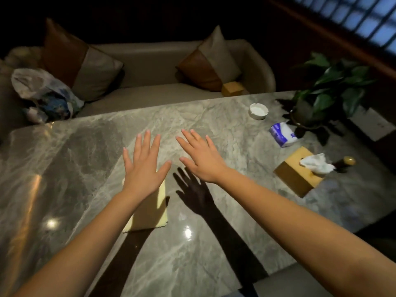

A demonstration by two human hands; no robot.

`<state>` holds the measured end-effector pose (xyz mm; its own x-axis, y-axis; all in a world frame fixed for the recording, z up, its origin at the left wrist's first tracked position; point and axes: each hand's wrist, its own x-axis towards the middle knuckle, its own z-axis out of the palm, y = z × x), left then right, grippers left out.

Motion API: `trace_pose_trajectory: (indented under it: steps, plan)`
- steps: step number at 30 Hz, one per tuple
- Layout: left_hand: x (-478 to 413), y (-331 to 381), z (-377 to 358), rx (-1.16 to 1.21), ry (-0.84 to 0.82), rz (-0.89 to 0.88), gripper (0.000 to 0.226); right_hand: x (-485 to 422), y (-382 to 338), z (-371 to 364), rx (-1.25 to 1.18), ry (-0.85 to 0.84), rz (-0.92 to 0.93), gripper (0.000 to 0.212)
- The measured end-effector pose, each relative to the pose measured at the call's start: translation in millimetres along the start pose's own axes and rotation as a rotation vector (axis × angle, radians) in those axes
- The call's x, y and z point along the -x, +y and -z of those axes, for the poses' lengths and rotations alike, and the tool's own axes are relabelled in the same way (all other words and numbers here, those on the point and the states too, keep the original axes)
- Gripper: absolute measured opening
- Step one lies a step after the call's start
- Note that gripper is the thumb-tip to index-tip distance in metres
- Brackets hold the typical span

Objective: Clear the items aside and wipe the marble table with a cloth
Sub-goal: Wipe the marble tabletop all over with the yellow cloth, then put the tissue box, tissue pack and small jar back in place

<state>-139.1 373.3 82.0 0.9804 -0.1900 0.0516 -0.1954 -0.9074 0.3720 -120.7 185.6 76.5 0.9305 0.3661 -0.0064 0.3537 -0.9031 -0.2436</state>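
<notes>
- Hovering above marble table point(81, 168): left hand point(145, 166), fingers spread wide, over yellow cloth point(150, 213).
- Right hand point(201, 159): fingers spread, holding nothing.
- Far right: ashtray point(258, 111), tissue pack point(282, 135), tissue box point(296, 179).

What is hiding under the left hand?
A yellow cloth lies flat on the marble table below the left hand. Its near part shows. The hand covers its far end, so anything else lying there is hidden.
</notes>
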Motion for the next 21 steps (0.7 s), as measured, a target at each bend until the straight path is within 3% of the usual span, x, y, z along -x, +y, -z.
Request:
trace_pose_trajectory:
  steps: [11,21]
  plan:
    - [-39.7,105.3,-11.6,-0.055,0.007,-0.08,0.071,51.0,114.9,52.6,0.012,0.017,-0.094,0.06]
    - [-77.7,227.5,-69.0,-0.056,-0.068,-0.16,0.073,105.3,247.3,61.0,-0.032,-0.003,-0.209,0.061]
